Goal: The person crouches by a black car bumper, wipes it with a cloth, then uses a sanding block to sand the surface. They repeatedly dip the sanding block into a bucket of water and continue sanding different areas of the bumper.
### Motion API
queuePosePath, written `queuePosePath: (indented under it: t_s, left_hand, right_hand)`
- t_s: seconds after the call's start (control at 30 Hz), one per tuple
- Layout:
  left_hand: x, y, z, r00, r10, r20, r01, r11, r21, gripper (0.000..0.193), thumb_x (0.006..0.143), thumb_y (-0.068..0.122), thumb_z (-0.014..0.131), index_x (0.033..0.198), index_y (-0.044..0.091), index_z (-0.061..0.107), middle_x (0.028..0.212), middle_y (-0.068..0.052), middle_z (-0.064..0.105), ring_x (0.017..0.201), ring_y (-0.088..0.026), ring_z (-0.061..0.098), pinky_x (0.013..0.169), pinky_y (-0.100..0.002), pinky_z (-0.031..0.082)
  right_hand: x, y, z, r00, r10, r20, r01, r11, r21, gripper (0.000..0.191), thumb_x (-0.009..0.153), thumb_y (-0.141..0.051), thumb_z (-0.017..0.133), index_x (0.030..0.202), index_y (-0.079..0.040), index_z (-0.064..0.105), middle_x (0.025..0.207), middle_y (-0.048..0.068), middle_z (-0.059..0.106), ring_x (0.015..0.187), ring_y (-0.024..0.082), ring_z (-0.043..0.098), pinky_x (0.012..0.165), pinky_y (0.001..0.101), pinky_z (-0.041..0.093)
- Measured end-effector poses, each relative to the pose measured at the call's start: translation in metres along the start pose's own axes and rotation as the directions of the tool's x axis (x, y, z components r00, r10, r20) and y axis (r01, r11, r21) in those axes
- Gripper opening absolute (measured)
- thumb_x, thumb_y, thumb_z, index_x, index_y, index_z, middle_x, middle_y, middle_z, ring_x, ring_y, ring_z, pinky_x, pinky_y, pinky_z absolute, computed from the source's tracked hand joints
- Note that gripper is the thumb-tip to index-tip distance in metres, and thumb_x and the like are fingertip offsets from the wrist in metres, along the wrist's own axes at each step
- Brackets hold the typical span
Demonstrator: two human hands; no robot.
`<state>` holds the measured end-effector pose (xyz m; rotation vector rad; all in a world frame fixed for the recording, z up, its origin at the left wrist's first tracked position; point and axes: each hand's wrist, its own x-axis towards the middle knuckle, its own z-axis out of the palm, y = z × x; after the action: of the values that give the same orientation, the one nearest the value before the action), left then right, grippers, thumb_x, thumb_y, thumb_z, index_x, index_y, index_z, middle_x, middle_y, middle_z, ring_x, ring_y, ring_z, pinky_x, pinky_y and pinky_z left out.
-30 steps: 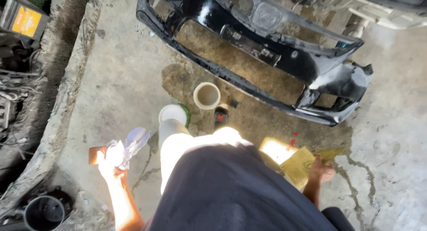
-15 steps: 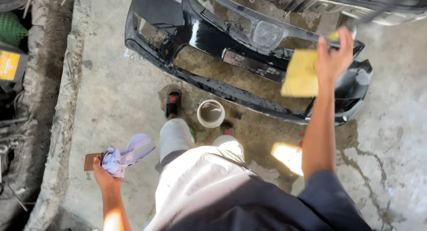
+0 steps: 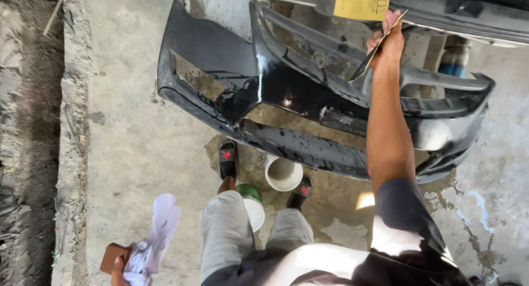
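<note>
Right hand: the right hand (image 3: 387,39) was raised over the bumper, pinching a thin sheet (image 3: 379,45) between fingers and thumb.
Sheet: seen nearly edge-on, dark on the visible face, tilted, its lower corner close to the bumper's upper ridge.
Bumper: the black car bumper (image 3: 308,107) lay on the concrete floor (image 3: 138,137), glossy and wet, with dusty patches.
Left hand: the left hand (image 3: 117,264), low at the frame's edge, clenched a brown block (image 3: 110,257) and a crumpled white cloth (image 3: 151,242).
Nearby: a white bucket (image 3: 282,173) stood just beside the bumper, between two black sandals (image 3: 227,159).
</note>
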<state>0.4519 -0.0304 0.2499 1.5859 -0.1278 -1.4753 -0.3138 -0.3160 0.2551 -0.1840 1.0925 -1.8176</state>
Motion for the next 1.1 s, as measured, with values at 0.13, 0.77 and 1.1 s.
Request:
queuePosePath:
  t_s: [0.13, 0.77, 1.1]
  left_hand:
    - [0.003, 0.003, -0.03, 0.999, -0.034, -0.041, 0.035, 0.999, 0.022, 0.068, 0.107, 0.044, 0.053, 0.149, -0.008, 0.046, 0.142, -0.028, 0.056, 0.133, -0.04, 0.054, 0.116, -0.051, 0.04]
    - [0.061, -0.127, 0.188, 0.454, -0.82, 0.35, -0.606, 0.004, 0.796, 0.048, 0.08, 0.049, 0.076, 0.093, 0.003, 0.073, 0.079, -0.007, 0.075, 0.074, -0.018, 0.071, 0.07, -0.035, 0.055]
    - [0.198, -0.343, 0.256, 0.156, -0.982, 0.102, -0.904, -0.1, 0.416, 0.044, 0.068, 0.047, 0.072, 0.081, 0.005, 0.077, 0.073, -0.016, 0.074, 0.066, -0.029, 0.071, 0.061, -0.042, 0.054]
  right_hand:
    - [0.017, 0.044, -0.014, 0.995, 0.029, -0.099, -0.035, 0.998, -0.061, 0.054, 0.102, -0.052, 0.066, 0.138, -0.01, 0.063, 0.114, -0.001, 0.058, 0.079, 0.01, 0.057, 0.066, 0.0305, 0.044]
    - [-0.27, 0.11, -0.297, 0.774, 0.229, 0.59, -0.255, 0.966, -0.041, 0.039, 0.105, -0.038, 0.068, 0.103, 0.001, 0.063, 0.084, 0.013, 0.059, 0.049, 0.012, 0.048, 0.053, 0.0285, 0.04]
    - [-0.357, 0.403, -0.351, 0.668, 0.712, 0.214, -0.032, 0.315, -0.949, 0.034, 0.094, -0.039, 0.072, 0.099, -0.007, 0.061, 0.068, 0.004, 0.061, 0.057, 0.01, 0.054, 0.054, 0.0307, 0.044]
